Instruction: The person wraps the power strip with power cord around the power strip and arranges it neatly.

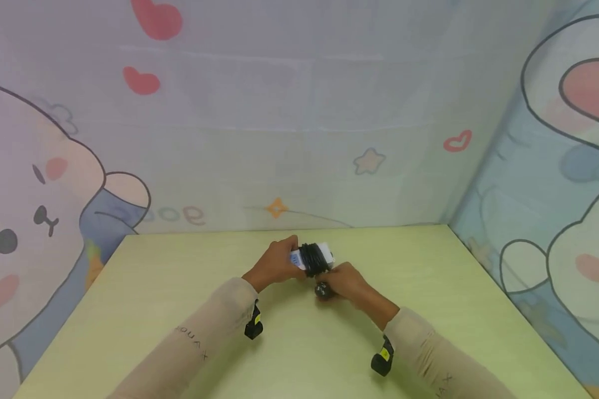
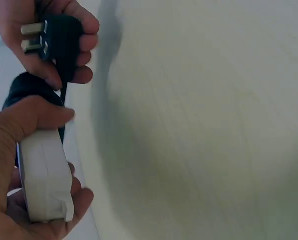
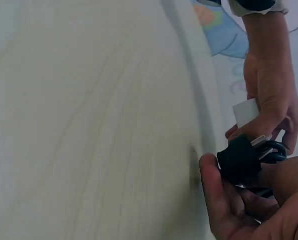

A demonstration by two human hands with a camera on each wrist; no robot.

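Note:
My left hand (image 1: 278, 262) grips a white power strip (image 1: 326, 252) by one end, above the table. Black cord (image 1: 313, 259) is wound in tight coils around the strip's middle. In the left wrist view the thumb lies over the white casing (image 2: 45, 175) and the fingers curl beneath it. Just beside the coils, my right hand (image 1: 348, 281) holds the cord's black plug (image 1: 323, 291). The plug's flat metal prongs (image 2: 33, 28) point away from the right palm. A short length of cord runs from the plug (image 3: 238, 159) toward the wound strip.
A pale yellow-green table (image 1: 145, 299) lies under both hands. Behind it hangs a printed cloth backdrop (image 1: 239, 155) with hearts and stars, and cartoon-printed side panels (image 1: 554, 194) stand left and right. A black camera is strapped at each wrist.

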